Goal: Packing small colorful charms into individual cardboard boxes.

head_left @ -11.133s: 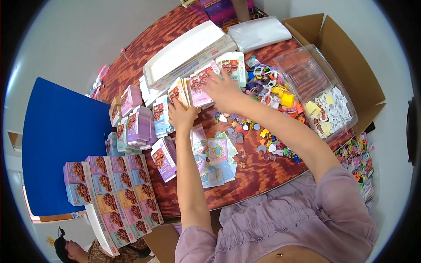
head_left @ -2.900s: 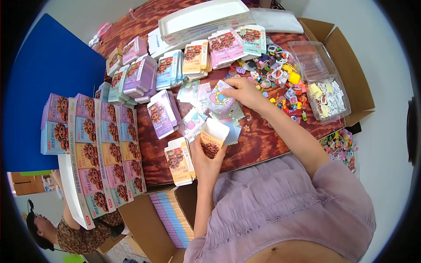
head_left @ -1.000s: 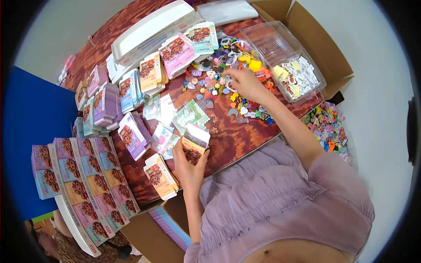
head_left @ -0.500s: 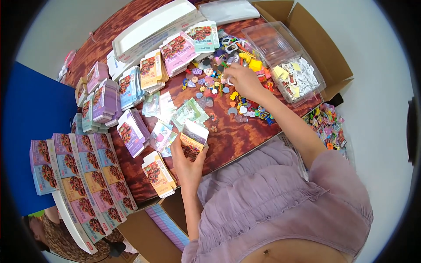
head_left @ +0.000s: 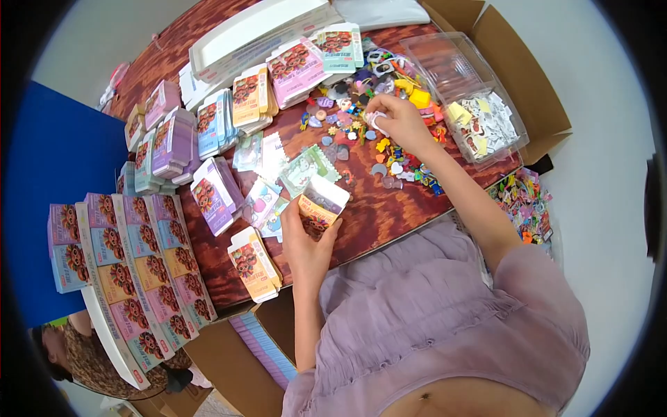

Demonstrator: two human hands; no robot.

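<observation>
Orange box (head_left: 319, 210) clasped in my left grip (head_left: 306, 247); my right grip (head_left: 404, 125), earlier on a card, now pinches a pale trinket (head_left: 378, 123); card-picking has given way.

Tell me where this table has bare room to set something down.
Bare: the near strip of table between the held orange box, the trinkets and the front edge; also far left, beyond the box stacks and left of the white tray. Crowded: the middle, with cards, and the right, with trinkets.
</observation>
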